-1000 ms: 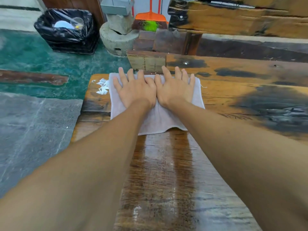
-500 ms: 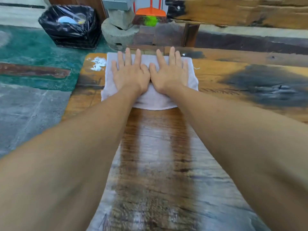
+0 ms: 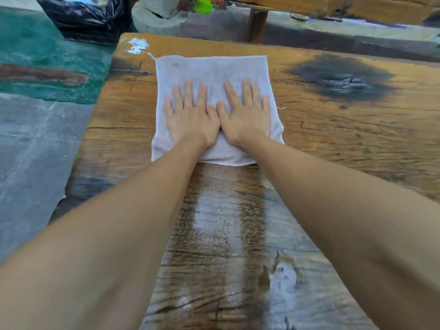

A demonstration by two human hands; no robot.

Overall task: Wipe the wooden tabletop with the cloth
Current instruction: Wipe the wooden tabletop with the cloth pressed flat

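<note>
A pale grey cloth [image 3: 212, 67] lies spread flat on the wooden tabletop [image 3: 333, 144], near its far left corner. My left hand [image 3: 190, 120] and my right hand [image 3: 245, 115] press palm-down side by side on the near half of the cloth, thumbs touching and fingers spread. Neither hand grips the fabric. A glossy wet streak [image 3: 221, 222] runs along the wood from the cloth's near edge toward me, between my forearms.
A dark scorched patch [image 3: 340, 77] marks the wood right of the cloth, and a white flaky spot [image 3: 137, 45] sits at the far left corner. Beyond the table edge stand a black bin bag [image 3: 88, 17] and a stone block [image 3: 154, 17]. The floor [image 3: 35, 139] drops off at left.
Both hands first pushed the cloth away to the table's far edge, then drew back toward me. They now rest on the cloth's near half, with a gap between cloth and far edge.
</note>
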